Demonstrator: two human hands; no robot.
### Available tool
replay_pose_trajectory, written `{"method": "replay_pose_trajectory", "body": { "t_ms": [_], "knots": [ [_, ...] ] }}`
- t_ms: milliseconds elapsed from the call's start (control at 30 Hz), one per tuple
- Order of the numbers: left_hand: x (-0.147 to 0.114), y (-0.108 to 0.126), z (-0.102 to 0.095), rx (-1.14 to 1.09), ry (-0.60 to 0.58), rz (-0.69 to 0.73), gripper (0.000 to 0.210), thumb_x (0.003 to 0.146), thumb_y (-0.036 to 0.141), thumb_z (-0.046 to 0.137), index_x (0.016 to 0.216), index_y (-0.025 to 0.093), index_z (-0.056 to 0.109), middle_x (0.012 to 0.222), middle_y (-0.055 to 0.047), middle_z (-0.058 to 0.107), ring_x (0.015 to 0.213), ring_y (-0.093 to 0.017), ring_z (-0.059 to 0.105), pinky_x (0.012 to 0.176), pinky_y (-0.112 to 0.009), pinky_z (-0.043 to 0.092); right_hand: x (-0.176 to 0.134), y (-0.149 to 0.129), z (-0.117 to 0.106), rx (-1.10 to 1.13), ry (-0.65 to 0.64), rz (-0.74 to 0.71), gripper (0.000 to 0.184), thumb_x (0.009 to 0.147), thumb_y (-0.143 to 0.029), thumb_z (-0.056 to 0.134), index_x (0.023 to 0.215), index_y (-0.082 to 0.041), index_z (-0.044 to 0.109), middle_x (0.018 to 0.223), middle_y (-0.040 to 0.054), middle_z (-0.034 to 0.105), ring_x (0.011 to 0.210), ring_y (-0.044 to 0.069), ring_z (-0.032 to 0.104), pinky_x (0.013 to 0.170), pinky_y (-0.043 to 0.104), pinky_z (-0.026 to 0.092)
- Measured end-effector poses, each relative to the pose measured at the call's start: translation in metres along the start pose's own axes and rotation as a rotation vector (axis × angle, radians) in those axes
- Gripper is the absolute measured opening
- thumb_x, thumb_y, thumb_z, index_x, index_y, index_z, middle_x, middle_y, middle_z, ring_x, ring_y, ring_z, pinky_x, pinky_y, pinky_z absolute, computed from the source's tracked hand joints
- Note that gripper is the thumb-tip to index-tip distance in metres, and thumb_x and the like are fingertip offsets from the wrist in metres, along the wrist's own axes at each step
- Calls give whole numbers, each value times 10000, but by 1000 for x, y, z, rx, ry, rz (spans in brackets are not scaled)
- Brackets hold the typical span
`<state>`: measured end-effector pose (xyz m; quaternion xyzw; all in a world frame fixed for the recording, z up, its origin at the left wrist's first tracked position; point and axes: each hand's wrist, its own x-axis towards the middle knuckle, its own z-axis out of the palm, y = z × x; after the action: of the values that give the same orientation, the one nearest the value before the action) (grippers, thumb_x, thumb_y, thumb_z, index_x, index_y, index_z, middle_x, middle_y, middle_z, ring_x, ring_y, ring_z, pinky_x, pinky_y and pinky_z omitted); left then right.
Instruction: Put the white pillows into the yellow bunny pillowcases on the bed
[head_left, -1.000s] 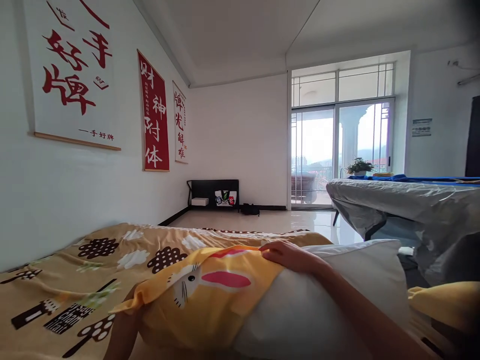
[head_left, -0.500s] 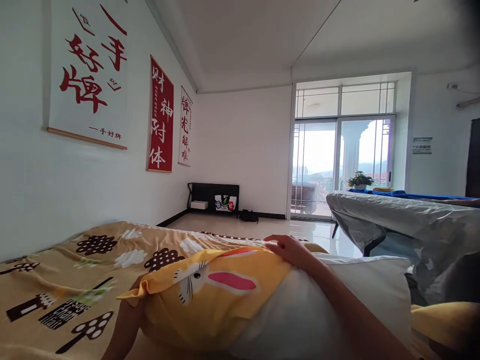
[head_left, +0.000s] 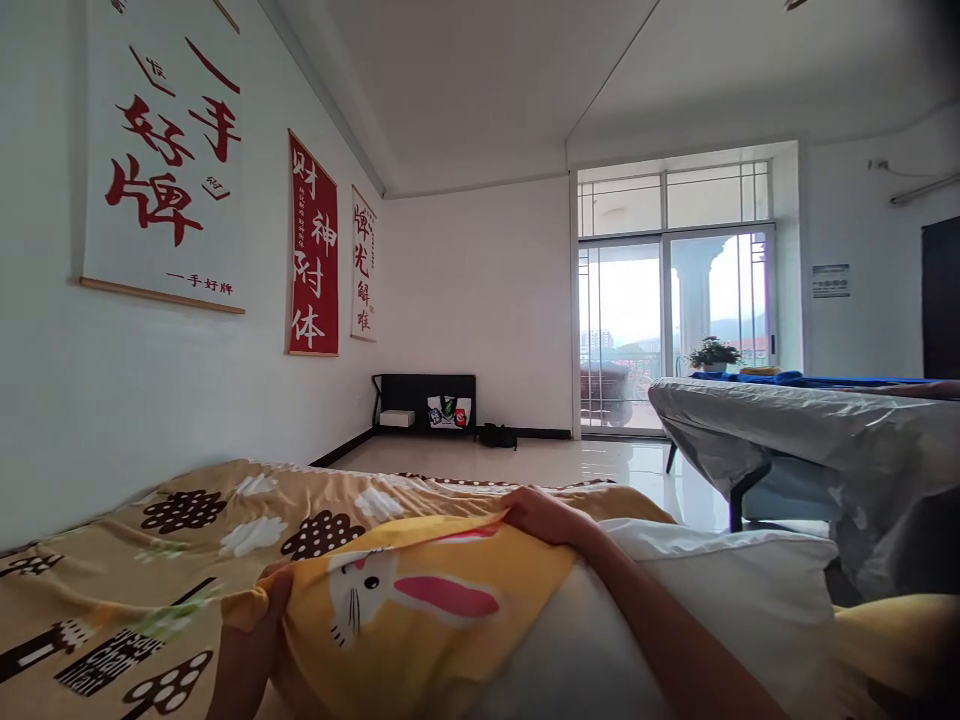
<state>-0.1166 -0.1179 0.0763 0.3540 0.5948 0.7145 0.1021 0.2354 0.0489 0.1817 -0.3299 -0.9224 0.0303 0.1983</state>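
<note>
A yellow pillowcase [head_left: 442, 560] printed with a white rabbit covers the left part of a white pillow [head_left: 720, 560], whose right part is bare. At the left end, my left hand [head_left: 262, 615] is closed on the pillowcase, a fold of cloth bunched by the thumb. My right hand [head_left: 544, 515] pinches the far edge of the pillowcase near its open end, fingers bent over the cloth. The lower part of the pillow runs out of the picture at the bottom.
Under the pillow lies a tan patterned bedspread [head_left: 172, 560]. A plastic-covered table [head_left: 810, 430] stands to the right, with a potted plant [head_left: 714, 353] on it. Yellow fabric [head_left: 900, 640] lies at the lower right. A black rack [head_left: 397, 395] stands by the far wall.
My right hand has shifted left and its fingers have closed on the pillowcase edge, which is now pulled taut. My left hand keeps its hold, slightly further left. The view has tilted a little.
</note>
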Motion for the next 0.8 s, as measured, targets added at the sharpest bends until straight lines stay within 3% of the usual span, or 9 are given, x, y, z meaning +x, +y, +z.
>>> {"method": "replay_pose_trajectory", "body": {
  "t_ms": [133, 267, 333, 433, 500, 567, 633, 700, 800],
  "knots": [
    [4, 7, 3, -31, 72, -77, 661, 529, 734, 627, 822, 143, 664, 776, -77, 703, 877, -311, 645, 698, -362, 540, -5, -5, -30, -21, 259, 39, 360, 924, -312, 336, 816, -179, 653, 760, 58, 673, 713, 173, 552, 674, 274, 386],
    [3, 26, 6, -74, 65, -50, 675, 512, 721, 658, 869, 149, 671, 855, -73, 716, 919, -299, 645, 704, -329, 550, -35, -27, -80, 37, 509, 1, 315, 865, -419, 467, 730, -214, 663, 695, 15, 668, 656, 158, 562, 688, 277, 397],
    [1, 33, 7, -92, -14, -40, 636, 541, 706, 663, 860, 156, 673, 834, -66, 717, 871, -284, 659, 671, -309, 555, -56, -37, -95, 131, 569, -18, 280, 825, -432, 521, 745, -218, 683, 702, 4, 671, 659, 157, 581, 667, 264, 414],
    [-1, 34, 9, -111, -81, -23, 594, 555, 695, 665, 824, 165, 667, 783, -67, 709, 807, -273, 666, 637, -303, 556, -81, -41, -96, 124, 241, 0, 255, 750, -458, 624, 784, -222, 713, 725, 1, 675, 685, 174, 598, 619, 257, 424],
    [0, 32, 10, -80, -26, -55, 602, 546, 699, 662, 816, 161, 659, 755, -75, 701, 777, -275, 663, 617, -314, 552, -89, -37, -91, 23, -14, 3, 273, 659, -451, 722, 820, -231, 725, 750, -6, 682, 686, 176, 598, 606, 256, 423],
    [1, 30, 11, -41, 26, -101, 620, 531, 707, 657, 809, 153, 648, 726, -78, 688, 768, -281, 658, 614, -326, 548, -94, -32, -87, -72, -65, -34, 254, 644, -435, 745, 800, -236, 717, 739, -15, 674, 671, 163, 588, 612, 251, 425],
    [2, 29, 11, -40, 42, -115, 619, 513, 707, 666, 790, 154, 637, 698, -69, 672, 767, -280, 653, 615, -320, 543, -106, -31, -83, -171, 117, -81, 175, 758, -406, 665, 739, -234, 689, 698, -15, 653, 657, 151, 576, 631, 252, 427],
    [1, 27, 11, -90, 13, -92, 592, 513, 682, 691, 788, 162, 632, 685, -49, 664, 731, -255, 645, 591, -290, 531, -129, -33, -71, -324, 461, -122, 199, 857, -348, 571, 723, -233, 661, 678, 0, 637, 658, 152, 574, 671, 272, 428],
    [-5, 20, 13, -207, -52, -46, 526, 542, 617, 728, 815, 178, 630, 671, -14, 659, 611, -199, 612, 510, -251, 492, -177, -37, -28, -529, 880, -198, 151, 882, -279, 555, 765, -243, 643, 642, 3, 621, 621, 151, 577, 696, 289, 427]
  ]
}}
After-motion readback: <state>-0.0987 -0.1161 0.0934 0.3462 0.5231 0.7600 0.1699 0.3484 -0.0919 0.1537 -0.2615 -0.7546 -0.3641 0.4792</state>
